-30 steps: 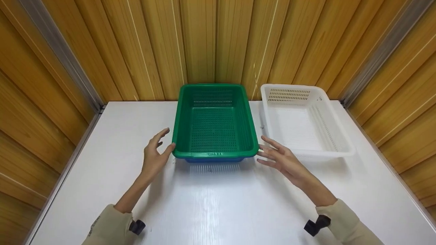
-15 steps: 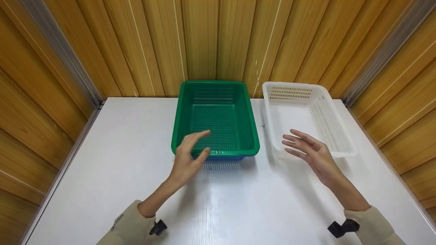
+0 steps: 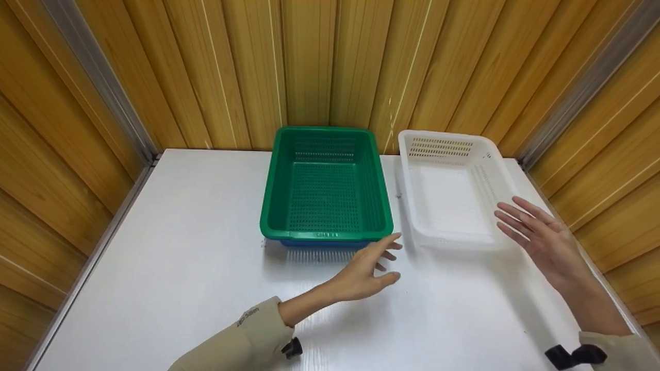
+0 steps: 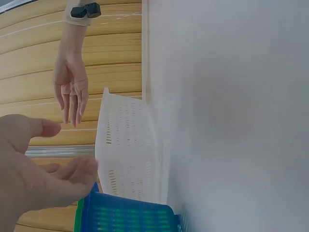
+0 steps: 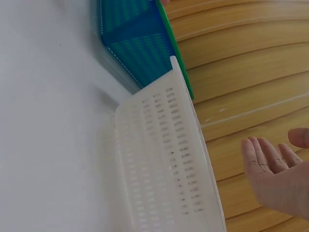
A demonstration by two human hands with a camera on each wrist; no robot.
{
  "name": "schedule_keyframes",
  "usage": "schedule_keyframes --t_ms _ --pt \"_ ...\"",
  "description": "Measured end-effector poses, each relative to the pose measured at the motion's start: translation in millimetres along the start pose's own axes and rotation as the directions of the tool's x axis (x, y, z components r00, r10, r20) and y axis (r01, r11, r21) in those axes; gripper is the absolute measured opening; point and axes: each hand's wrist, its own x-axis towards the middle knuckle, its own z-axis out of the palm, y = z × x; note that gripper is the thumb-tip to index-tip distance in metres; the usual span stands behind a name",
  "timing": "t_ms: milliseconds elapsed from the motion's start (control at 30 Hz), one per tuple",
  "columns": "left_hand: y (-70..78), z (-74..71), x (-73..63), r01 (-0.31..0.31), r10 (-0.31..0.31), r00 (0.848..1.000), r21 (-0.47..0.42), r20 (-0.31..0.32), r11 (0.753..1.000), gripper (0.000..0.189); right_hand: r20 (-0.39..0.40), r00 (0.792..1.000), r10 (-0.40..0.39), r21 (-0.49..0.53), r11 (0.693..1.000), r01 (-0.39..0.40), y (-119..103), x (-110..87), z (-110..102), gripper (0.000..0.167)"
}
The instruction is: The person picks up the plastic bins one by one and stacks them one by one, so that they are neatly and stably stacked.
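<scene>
A green perforated basket [image 3: 325, 196] sits nested in a blue basket [image 5: 140, 53] at the back middle of the table. To its right stands a white perforated basket [image 3: 448, 198]. My left hand [image 3: 363, 273], its fingers extended and spread from the thumb, hovers by the green basket's near right corner and holds nothing. My right hand [image 3: 551, 247] is raised at the white basket's near right corner with fingers straight and palm turned inward. Whether it touches the rim cannot be told from the head view; the right wrist view has the hand apart from the basket.
The white table [image 3: 170, 247] extends on both sides of the baskets. Yellow wood-look panels [image 3: 309, 62] rise behind it and at both sides, joined by grey metal corner posts [image 3: 98, 77].
Both hands have left the sides of the green basket and moved right. The left hand has crossed in front of it, and the right has passed over to the white basket's far right. The baskets stay put.
</scene>
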Motion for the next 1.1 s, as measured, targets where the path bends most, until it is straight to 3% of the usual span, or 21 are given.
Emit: schedule_keyframes --t_ms 100,300,500,633,700,800,867,933,1033,1100 --pt "0.6 7.4 11.3 0.07 -0.068 0.996 -0.03 0.056 0.997 0.079 0.005 1.0 -0.013 0.055 0.998 0.013 -9 -9.8 -13 0.048" --pt "2.6 19.8 25.8 0.173 -0.171 0.985 -0.066 0.04 0.983 0.086 -0.077 0.996 -0.04 0.028 0.999 0.043 -16 -25.3 -43 0.047" --pt "7.7 29.2 41.4 0.313 -0.312 0.949 -0.18 0.035 0.933 0.089 -0.18 0.982 -0.052 -0.038 0.998 0.046 -21 -39.2 -80 0.047" --pt "5.6 34.1 50.8 0.353 -0.347 0.936 -0.188 0.062 0.917 0.091 -0.198 0.98 -0.029 -0.013 1.0 0.027 -17 -48.5 -98 0.048" --pt "2.8 36.2 55.4 0.347 -0.342 0.938 -0.202 0.062 0.916 0.091 -0.204 0.979 -0.014 -0.079 0.997 -0.002 -11 -52.5 -103 0.047" --pt "-0.1 39.4 62.9 0.339 -0.34 0.94 -0.235 0.039 0.911 0.09 -0.235 0.972 -0.005 -0.291 0.955 -0.066 1 -55.1 -104 0.043" --pt "-1.3 41.4 66.7 0.368 -0.371 0.928 -0.254 0.037 0.894 0.09 -0.263 0.965 0.017 -0.435 0.89 -0.135 8 -54.2 -102 0.037" --pt "-1.8 43.3 70.3 0.405 -0.41 0.911 -0.265 0.04 0.875 0.091 -0.29 0.956 0.041 -0.509 0.84 -0.19 15 -51.1 -100 0.03" --pt "-3.4 46.1 75.5 0.45 -0.459 0.888 -0.277 0.036 0.849 0.09 -0.312 0.947 0.073 -0.51 0.829 -0.232 20 -46.5 -98 0.023" --pt "-4.9 48.0 80.0 0.455 -0.473 0.881 -0.296 0.013 0.84 0.087 -0.321 0.943 0.085 -0.476 0.846 -0.238 23 -43.7 -97 0.023"
